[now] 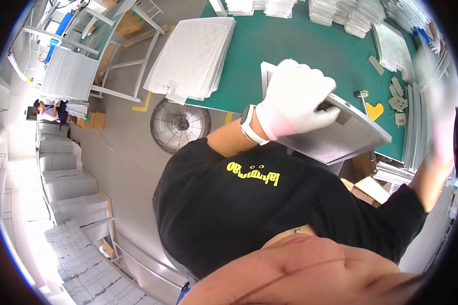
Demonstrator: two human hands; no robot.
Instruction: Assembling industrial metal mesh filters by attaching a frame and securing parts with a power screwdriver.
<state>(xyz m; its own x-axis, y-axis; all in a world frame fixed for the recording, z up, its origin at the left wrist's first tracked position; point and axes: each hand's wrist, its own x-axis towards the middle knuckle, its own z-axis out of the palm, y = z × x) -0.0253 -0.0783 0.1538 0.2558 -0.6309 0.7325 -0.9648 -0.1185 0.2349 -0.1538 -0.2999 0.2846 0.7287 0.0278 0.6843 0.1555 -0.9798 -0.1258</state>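
Observation:
My left hand (301,96), in a white glove with a white-banded watch at the wrist, grips the upper edge of a framed perforated panel (341,138). Its fingers lie over the frame and the thumb is bent toward them. The panel is held tilted at the near edge of the green table (269,46), close to my body. My right hand (440,119) is raised at the far right, beside upright stacked strips (414,124). Motion smears it, so its fingers cannot be made out.
A stack of white mesh sheets (196,56) overhangs the table's left end, near a floor fan (180,126). More mesh stacks (336,15) line the back. A yellow piece (375,111), a small hammer-like tool (361,94) and pale brackets (397,96) lie right. Another person (50,112) is far left.

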